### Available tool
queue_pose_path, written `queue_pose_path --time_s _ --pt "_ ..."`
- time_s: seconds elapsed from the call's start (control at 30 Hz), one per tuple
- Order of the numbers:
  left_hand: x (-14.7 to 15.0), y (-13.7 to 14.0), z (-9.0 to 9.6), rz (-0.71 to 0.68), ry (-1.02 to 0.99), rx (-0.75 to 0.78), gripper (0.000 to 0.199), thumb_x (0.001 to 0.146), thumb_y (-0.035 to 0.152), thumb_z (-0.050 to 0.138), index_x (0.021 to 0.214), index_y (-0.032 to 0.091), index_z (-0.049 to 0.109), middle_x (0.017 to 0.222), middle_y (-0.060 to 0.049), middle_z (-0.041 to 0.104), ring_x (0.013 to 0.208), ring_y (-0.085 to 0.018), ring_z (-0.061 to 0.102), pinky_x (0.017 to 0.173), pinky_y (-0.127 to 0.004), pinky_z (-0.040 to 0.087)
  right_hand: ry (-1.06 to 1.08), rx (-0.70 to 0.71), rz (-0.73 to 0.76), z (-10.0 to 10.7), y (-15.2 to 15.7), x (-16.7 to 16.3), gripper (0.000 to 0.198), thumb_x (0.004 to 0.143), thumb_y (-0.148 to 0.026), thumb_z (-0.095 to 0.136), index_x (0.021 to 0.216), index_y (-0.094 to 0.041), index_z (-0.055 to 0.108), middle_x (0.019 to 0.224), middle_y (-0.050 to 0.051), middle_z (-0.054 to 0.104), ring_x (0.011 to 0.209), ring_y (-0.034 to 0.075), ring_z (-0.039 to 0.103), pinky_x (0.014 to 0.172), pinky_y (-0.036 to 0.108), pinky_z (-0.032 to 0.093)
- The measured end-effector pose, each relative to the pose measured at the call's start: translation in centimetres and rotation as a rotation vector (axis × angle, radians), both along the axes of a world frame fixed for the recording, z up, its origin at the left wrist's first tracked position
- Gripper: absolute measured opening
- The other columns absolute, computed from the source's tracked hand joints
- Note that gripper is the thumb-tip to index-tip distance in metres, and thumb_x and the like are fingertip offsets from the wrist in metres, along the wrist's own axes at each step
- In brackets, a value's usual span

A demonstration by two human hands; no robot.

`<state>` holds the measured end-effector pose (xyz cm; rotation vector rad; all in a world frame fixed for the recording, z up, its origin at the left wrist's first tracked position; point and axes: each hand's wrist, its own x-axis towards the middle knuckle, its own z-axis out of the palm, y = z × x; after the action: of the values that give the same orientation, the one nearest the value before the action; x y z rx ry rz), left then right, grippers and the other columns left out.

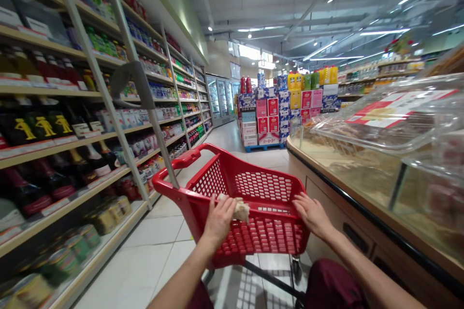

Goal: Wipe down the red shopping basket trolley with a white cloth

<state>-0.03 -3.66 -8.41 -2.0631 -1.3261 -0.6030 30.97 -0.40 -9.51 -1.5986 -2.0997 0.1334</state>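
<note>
A red plastic shopping cart (250,169) with grid-holed sides stands sideways in front of me, its handle toward the left. My left hand (219,217) presses a crumpled off-white cloth (240,209) against the near top rim, with the fingers closed over part of it. At the basket's right end, my right hand (312,213) grips the corner, fingers hooked over the rim. The visible inside of the basket shows only red walls. A grey pole with a curved grey grip (126,86) rises from the handle end.
Shelves of bottles and cans (90,120) line the left side. Close on the right is a display counter (348,174) with clear plastic food boxes (391,111). Stacked cartons (268,116) stand on a blue pallet (264,147) ahead, with glass-door coolers (220,96) behind.
</note>
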Motion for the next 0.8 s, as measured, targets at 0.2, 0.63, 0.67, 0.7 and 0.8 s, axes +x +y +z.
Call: queue_pose_path --time_s 0.2,0.63,0.67,0.7,0.8 --pt "-0.1 -0.9 1.1 -0.046 0.026 -0.015 0.041 0.079 0.008 0.033 0.112 0.025 0.051 0.107 -0.002 0.062 0.102 -0.016 0.053 0.106 -0.046 0.009 0.031 0.129 0.2 -1.1 -1.4 -3.1 0.032 0.084 -0.026 0.034 0.107 -0.025 0.057 0.11 0.006 0.06 0.105 0.02 0.051 0.095 0.051 0.025" --pt "-0.5 -2.6 3.6 -0.017 -0.058 -0.102 0.04 0.074 0.012 0.037 0.11 0.018 0.052 0.11 -0.006 0.06 0.102 -0.018 0.052 0.105 -0.045 0.015 0.147 0.371 0.455 4.3 -4.0 -15.3 0.053 0.074 -0.023 0.05 0.126 -0.017 0.039 0.126 0.009 0.047 0.115 0.022 0.04 0.094 0.041 0.032" --pt "-0.8 -2.9 4.0 -0.005 -0.057 -0.112 0.042 0.071 0.013 0.039 0.112 0.017 0.051 0.114 -0.008 0.058 0.107 -0.02 0.05 0.105 -0.047 0.013 0.142 0.358 0.447 4.3 -4.1 -17.0 0.054 0.073 -0.025 0.052 0.126 -0.019 0.039 0.122 0.008 0.05 0.111 0.022 0.044 0.092 0.041 0.034" --pt "-1.2 -3.2 4.3 0.015 -0.052 -0.117 0.045 0.069 0.015 0.041 0.112 0.016 0.05 0.118 -0.009 0.055 0.11 -0.021 0.047 0.105 -0.048 0.012 0.136 0.346 0.409 4.2 -4.0 -18.4 0.053 0.073 -0.027 0.054 0.124 -0.02 0.04 0.118 0.008 0.053 0.106 0.023 0.047 0.09 0.041 0.036" --pt "-2.3 -3.8 5.1 0.103 -0.044 -0.137 0.051 0.063 0.015 0.043 0.114 0.014 0.049 0.117 -0.011 0.055 0.112 -0.024 0.045 0.105 -0.048 0.013 0.102 0.359 0.31 3.5 -3.1 -20.5 0.042 0.077 -0.024 0.052 0.118 -0.023 0.047 0.102 0.005 0.061 0.09 0.02 0.054 0.08 0.035 0.041"
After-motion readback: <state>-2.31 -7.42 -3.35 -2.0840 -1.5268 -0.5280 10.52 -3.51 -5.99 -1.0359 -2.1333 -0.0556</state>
